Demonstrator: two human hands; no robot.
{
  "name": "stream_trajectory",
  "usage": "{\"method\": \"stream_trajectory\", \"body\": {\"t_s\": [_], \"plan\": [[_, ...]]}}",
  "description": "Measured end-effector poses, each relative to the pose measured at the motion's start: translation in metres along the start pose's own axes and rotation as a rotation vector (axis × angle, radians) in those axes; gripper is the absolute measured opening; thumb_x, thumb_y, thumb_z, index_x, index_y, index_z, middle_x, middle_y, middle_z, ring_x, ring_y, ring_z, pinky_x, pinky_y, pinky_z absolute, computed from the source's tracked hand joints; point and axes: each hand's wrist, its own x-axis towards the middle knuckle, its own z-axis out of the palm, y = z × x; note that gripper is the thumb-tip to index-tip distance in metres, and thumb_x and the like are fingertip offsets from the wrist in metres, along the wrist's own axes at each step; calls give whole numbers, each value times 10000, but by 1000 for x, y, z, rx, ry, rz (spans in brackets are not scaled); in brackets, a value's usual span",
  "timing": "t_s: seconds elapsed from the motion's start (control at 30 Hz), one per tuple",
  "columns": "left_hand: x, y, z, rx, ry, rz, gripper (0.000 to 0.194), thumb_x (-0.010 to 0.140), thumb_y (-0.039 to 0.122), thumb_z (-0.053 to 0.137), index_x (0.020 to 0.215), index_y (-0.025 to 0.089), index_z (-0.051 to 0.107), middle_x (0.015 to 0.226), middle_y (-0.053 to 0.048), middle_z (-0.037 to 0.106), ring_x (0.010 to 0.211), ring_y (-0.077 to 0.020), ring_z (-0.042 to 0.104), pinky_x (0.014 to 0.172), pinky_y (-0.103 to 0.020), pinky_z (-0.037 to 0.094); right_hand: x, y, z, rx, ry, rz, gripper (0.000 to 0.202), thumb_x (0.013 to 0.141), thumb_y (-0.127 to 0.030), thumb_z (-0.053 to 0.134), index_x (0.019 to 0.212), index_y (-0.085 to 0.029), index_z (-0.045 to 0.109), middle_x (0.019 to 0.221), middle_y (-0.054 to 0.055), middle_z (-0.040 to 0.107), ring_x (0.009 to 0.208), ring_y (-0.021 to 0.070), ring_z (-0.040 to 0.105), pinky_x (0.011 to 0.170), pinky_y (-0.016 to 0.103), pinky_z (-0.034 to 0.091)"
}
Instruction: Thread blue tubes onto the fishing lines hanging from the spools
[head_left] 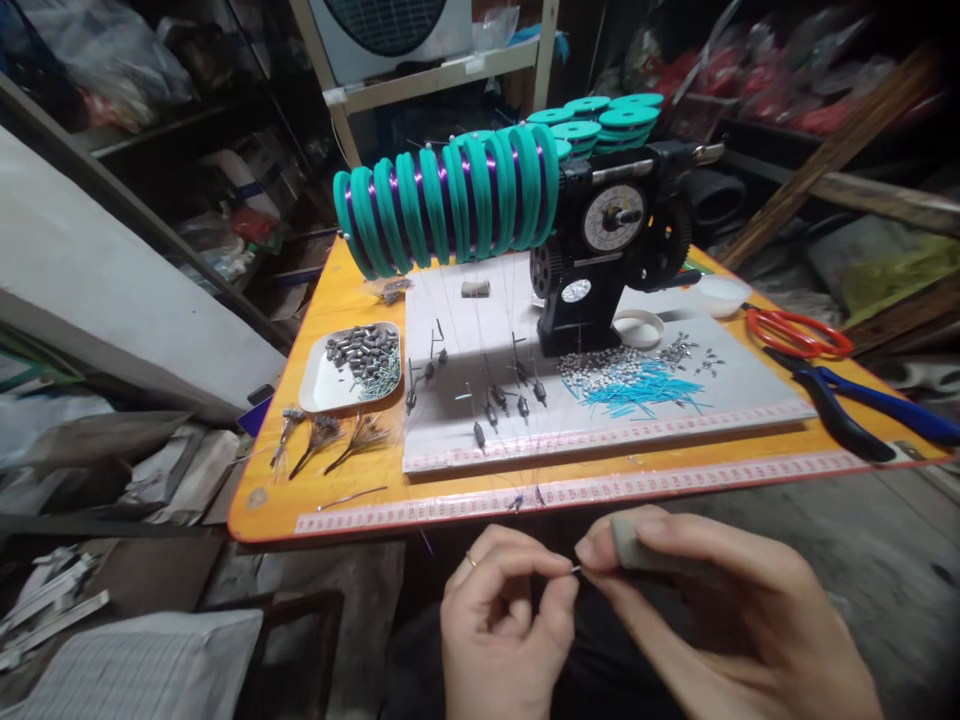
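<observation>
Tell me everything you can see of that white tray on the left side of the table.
The white tray is shallow, roughly square with rounded corners, and looks like plastic. It sits upright on the orange tabletop, left of the pale board. Grey pellets and thin greenish pieces lie inside. Neither hand touches it.

No text fully legible; round white dial on black machine has ring of tiny marks, nos. too blurred to read; pale oval plate below it, pattern or lettering unclear; pink-marked measuring tapes on front edge of grey board and along front of orange table, nos. illegible.
</observation>
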Motion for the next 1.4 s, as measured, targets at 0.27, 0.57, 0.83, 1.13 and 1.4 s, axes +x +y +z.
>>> {"method": "stream_trajectory", "body": {"t_s": [0.27,0.57,0.83,1.13,1.4], "plan": [[-1,-2,-4,42,-47,49,67,815,180,716,789,237,739,757,-16,608,692,-114,564,549,-157,416,-4,-1,-4,57,-22,32,604,779,71,626,1252,-278,489,1050,-7,682,950,129,707,926,178,569],[0,-1,-2,33,-33,47,50,816,185,713,779,211,734,757,-30,606,695,-122,570,541,-164,422,0,-2,-5,-28,-47,5,566,776,23,660,1220,-281,483,998,-6,708,890,148,733,878,192,600],[-1,0,-2,35,-19,22,49,813,215,721,767,206,736,754,-34,595,691,-126,559,535,-169,424,-2,-1,-6,-44,-52,-2,538,796,22,639,1220,-259,465,996,-5,699,905,133,727,901,178,582],[-1,-1,-2,58,-39,43,48,817,195,710,775,211,729,754,-28,601,690,-122,568,531,-166,414,0,-2,-7,-84,-72,-23,528,795,30,632,1198,-266,462,976,-6,699,881,130,723,859,170,590],[-2,3,-1,223,-23,87,103,837,170,653,754,199,706,741,-20,589,594,-103,518,470,-184,346,-1,-6,-8,-91,-71,16,424,818,-69,660,1126,-353,592,909,-23,736,730,187,728,677,262,643]]}}
